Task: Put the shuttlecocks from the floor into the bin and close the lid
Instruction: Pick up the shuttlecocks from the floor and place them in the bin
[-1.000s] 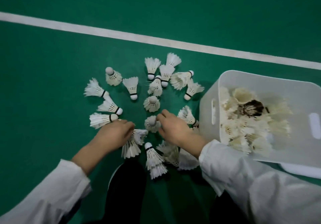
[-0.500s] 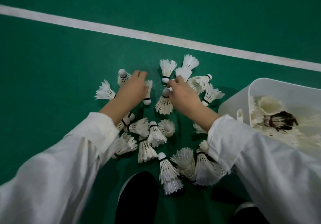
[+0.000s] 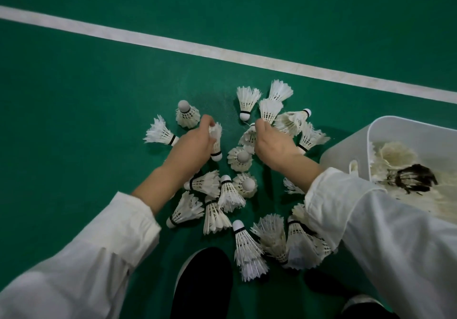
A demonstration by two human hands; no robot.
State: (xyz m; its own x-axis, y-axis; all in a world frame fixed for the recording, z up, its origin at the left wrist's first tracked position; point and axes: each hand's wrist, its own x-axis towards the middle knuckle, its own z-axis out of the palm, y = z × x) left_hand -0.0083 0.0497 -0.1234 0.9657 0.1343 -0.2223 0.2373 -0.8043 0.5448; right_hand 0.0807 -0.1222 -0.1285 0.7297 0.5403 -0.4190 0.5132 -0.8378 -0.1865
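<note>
Here the person crouches over a scatter of shuttlecocks (image 3: 230, 192) on the green floor (image 3: 74, 120), both arms reaching to the heap's far side, toward the white line (image 3: 173, 45). The left hand (image 3: 195, 145) is curled shut around one shuttlecock (image 3: 216, 143), gripping the feather skirt so the cork hangs toward the wrist; that looks like the quickest hold, with no turning needed. The right hand (image 3: 272, 143) is closed too, fingers pinching at the base of an upright shuttle (image 3: 269, 111) among the farthest ones, though how much it has gathered underneath I cannot tell. The bin (image 3: 346, 150) stands open at the right, just beside the heap and already partly filled with shuttlecocks, one of them dark; set that close, each handful needs only a short swing. No lid is in sight. Many shuttles lie between the wrists and the dark shoe (image 3: 202, 281), so the job seems about half done.
</note>
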